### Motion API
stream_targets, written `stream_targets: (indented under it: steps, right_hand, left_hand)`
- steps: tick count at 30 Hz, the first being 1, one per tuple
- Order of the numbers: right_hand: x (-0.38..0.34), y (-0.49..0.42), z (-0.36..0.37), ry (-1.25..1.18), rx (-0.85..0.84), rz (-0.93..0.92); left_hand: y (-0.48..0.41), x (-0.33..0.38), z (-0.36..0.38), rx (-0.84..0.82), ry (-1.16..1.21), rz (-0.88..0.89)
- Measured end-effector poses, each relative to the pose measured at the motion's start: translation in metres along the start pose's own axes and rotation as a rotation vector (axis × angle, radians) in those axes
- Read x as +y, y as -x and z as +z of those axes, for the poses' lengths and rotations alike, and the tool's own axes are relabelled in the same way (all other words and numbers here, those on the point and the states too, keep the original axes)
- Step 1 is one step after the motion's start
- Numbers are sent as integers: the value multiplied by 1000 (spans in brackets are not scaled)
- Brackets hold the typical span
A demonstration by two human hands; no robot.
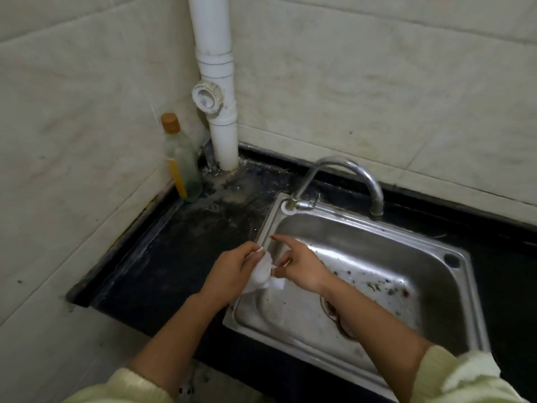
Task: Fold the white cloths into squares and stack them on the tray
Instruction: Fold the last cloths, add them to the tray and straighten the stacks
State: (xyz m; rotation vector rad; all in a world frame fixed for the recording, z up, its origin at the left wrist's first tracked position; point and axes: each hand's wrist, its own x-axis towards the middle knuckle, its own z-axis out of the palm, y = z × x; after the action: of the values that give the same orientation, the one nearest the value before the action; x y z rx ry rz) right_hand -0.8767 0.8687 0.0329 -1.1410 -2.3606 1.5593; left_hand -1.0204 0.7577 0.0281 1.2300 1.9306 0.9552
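Note:
A small white cloth (263, 271) is bunched up between my two hands, over the left rim of a steel sink (470, 289). My left hand (232, 271) grips its upper and left part, fingers curled round it. My right hand (302, 267) pinches the cloth's right edge with thumb and lower fingers, while the index finger points out to the left. A loose corner of the cloth hangs below my right hand. No tray is in view.
The sink's basin is stained, with a curved tap (343, 181) at its back. A black counter (174, 257) lies to the left, ending at tiled walls. A bottle with an orange cap (181, 161) and a white drain pipe (218, 82) stand in the corner.

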Motion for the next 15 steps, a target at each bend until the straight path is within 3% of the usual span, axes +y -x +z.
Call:
stream_targets:
  steps: [5, 9, 15]
  right_hand:
    - [29, 57, -39, -16, 40, 29]
    - [60, 114, -69, -21, 185, 95]
    - [107, 216, -108, -90, 383, 224]
  left_hand:
    - [3, 46, 43, -187, -67, 108]
    - [14, 93, 89, -328, -129, 206]
    - [50, 161, 164, -352, -262, 315]
